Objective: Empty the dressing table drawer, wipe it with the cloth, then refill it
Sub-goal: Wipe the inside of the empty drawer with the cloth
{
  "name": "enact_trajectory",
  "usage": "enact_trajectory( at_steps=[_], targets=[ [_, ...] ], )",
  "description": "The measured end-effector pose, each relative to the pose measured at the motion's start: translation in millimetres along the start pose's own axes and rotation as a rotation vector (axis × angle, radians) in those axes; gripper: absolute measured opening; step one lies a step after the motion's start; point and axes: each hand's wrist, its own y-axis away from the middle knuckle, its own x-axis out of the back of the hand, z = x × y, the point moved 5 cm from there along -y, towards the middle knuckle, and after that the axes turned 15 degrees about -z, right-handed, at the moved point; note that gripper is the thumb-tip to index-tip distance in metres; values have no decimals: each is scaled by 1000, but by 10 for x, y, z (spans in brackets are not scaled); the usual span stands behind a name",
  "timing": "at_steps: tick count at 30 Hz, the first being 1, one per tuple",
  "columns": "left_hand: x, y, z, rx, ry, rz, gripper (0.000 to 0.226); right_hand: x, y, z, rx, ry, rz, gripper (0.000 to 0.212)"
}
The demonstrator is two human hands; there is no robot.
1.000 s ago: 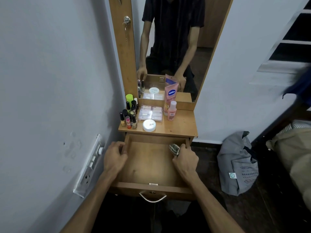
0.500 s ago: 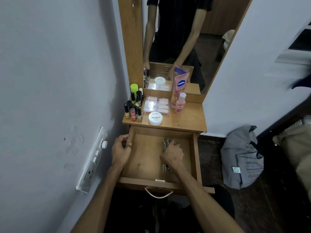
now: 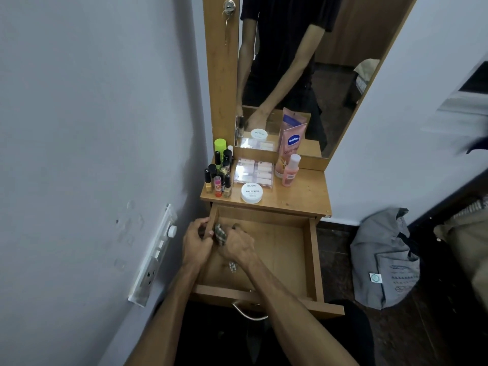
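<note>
Dressing table (image 3: 298, 199) stood against the wall, mirror (image 3: 303, 75) above, at 12 o'clock of the view. Drawer (image 3: 313, 260) pulled fully out toward 6 o'clock; its floor showed bare wood, nothing inside but the hands and cloth.

Drawer contents sat on the tabletop: lotion tube (image 3: 290, 143) at 1 o'clock of the white jar (image 3: 251, 192), clear case (image 3: 254, 172) just behind the jar, cluster of small bottles (image 3: 219, 175) at its 9 o'clock.

Right hand (image 3: 239, 245) was clenched around the checked cloth (image 3: 220, 233), pressing it into the drawer's far-left corner, at 10 o'clock of the drawer. Half a second earlier that hand worked mid-drawer; a second earlier, the right wall. So the wipe had swept right to left.

Left hand (image 3: 196, 240) gripped the drawer's left wall, steadying it.

Judged: emptying done, wiping near its end, refill not begun.
</note>
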Motion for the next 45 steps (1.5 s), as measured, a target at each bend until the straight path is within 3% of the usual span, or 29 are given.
enact_trajectory(
  at_steps=[4,8,14,17,22,27,31,36,40,42,45],
  targets=[
    [-1,10,9,13,-32,2,40,-77,267,74,255,220,-194,33],
    [9,68,32,-2,-92,-13,39,-164,550,108,397,451,-239,30],
    [-10,141,146,-15,-206,-35,42,-51,581,355,166,708,-311,29],
    [-12,169,182,-38,-220,-31,43,-13,636,684,73,689,-364,31],
    [8,155,217,-21,-249,-35,44,142,834,1167,-36,322,-480,38],
    [13,167,229,-12,-264,-38,44,346,1102,1349,99,-65,-474,30],
    [-17,187,230,3,-264,-30,44,674,1321,1558,124,-412,-282,45],
    [0,193,221,18,-261,-23,44,1075,1494,1992,77,-610,146,46],
    [-14,173,200,26,-235,-22,42,1403,1692,2270,58,-850,491,27],
    [-14,154,187,32,-218,-22,42,1583,1722,2290,75,-1042,538,28],
    [6,143,166,13,-171,-14,41,1863,1589,2234,69,-1289,512,12]
  ],
)
